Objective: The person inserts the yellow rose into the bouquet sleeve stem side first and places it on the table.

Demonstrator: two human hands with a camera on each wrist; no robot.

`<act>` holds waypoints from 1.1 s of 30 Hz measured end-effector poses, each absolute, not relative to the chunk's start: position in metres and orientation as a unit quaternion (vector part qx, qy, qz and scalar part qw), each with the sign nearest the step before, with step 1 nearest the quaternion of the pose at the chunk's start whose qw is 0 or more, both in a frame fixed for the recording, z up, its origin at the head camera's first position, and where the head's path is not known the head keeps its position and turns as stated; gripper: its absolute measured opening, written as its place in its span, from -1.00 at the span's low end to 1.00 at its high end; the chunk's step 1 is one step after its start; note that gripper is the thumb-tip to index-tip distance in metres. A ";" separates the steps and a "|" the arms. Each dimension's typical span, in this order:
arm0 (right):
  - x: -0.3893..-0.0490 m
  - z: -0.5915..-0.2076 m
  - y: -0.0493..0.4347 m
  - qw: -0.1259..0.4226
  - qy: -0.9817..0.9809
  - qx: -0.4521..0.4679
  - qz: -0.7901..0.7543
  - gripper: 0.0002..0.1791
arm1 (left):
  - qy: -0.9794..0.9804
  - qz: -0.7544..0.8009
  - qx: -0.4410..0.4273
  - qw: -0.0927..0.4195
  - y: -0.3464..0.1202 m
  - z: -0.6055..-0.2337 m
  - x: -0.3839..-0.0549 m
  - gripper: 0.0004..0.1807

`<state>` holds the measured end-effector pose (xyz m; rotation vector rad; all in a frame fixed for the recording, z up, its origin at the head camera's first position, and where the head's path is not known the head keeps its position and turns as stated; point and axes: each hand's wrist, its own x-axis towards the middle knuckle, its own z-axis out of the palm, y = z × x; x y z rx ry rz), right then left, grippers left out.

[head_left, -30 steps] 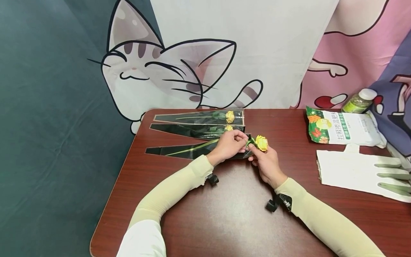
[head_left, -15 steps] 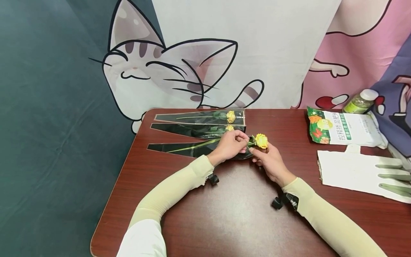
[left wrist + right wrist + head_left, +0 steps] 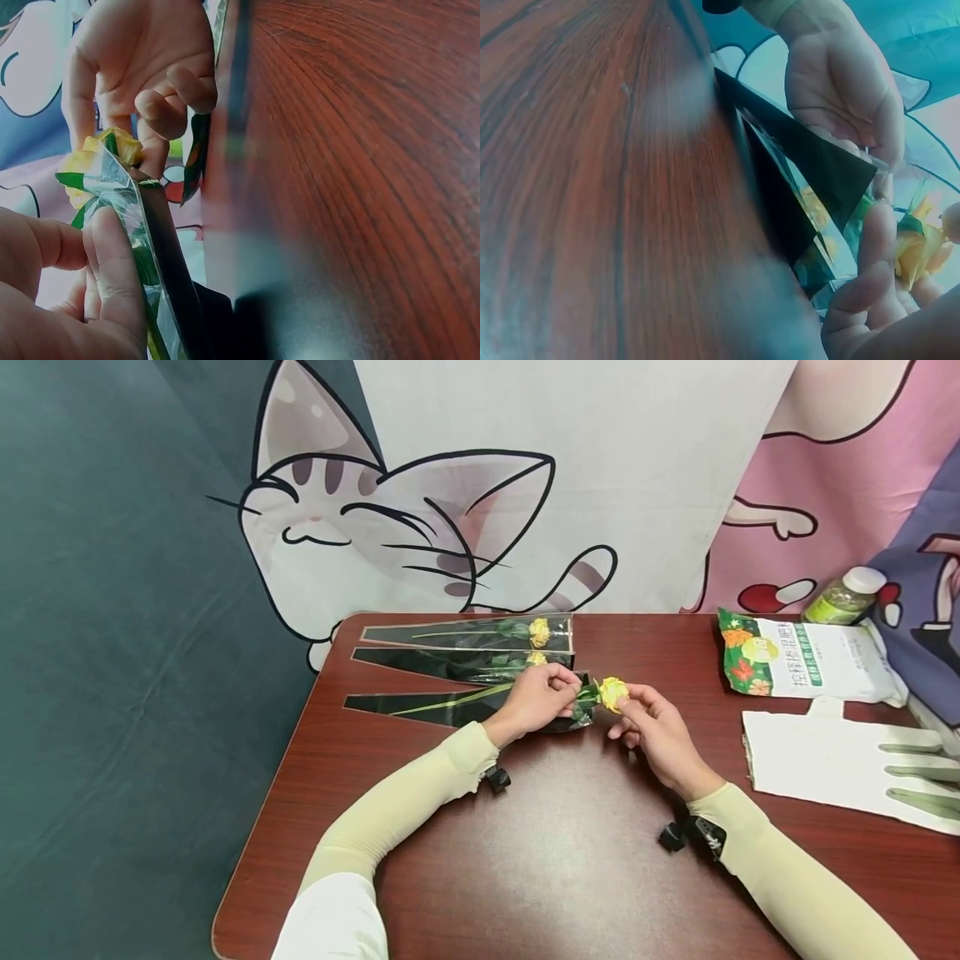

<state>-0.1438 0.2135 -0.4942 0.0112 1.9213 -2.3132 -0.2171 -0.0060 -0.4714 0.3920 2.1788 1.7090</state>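
Note:
A yellow rose [image 3: 612, 694] with green leaves pokes out of the wide end of a black-backed clear flower sleeve [image 3: 364, 703] on the table; its stem lies inside. My left hand [image 3: 531, 702] pinches the sleeve's clear film near the opening, as the left wrist view shows the film [image 3: 124, 191] between thumb and fingers. My right hand [image 3: 660, 737] holds the rose's head between thumb and forefinger, its other fingers loosely bent. In the right wrist view the rose [image 3: 919, 251] sits among the right fingertips, and the sleeve's black corner [image 3: 832, 172] stands up.
Two similar sleeves, the rear one [image 3: 382, 635] and the nearer one [image 3: 390, 662], each hold a yellow rose behind my left hand. On the right lie a printed packet [image 3: 813, 658], a lidded jar [image 3: 843, 597] and white gloves [image 3: 825, 752]. A cat-print curtain [image 3: 645, 468] hangs behind the table [image 3: 525, 877].
My right hand has moved right, from the leaves below the bloom to the rose's head. The bloom has shifted only slightly. The left hand keeps its pinch in the same place.

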 end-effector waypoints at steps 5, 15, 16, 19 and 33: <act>-0.144 -0.495 0.214 0.043 0.641 0.016 -0.766 -0.82 | 0.764 0.605 0.143 0.176 -0.006 -0.471 -0.216 -0.86; -0.144 -0.497 0.204 0.047 0.646 0.014 -0.762 -0.88 | 0.756 0.613 0.137 0.184 -0.005 -0.470 -0.215 -0.91; -0.145 -0.497 0.203 0.050 0.647 0.012 -0.760 -0.88 | 0.757 0.612 0.137 0.185 -0.005 -0.470 -0.215 -0.92; -0.146 -0.498 0.200 0.054 0.652 0.012 -0.757 -0.88 | 0.760 0.608 0.137 0.185 -0.004 -0.470 -0.215 -0.92; -0.152 -0.501 0.198 0.051 0.699 -0.019 -0.713 -0.79 | 0.762 0.607 0.125 0.186 -0.005 -0.465 -0.213 -0.92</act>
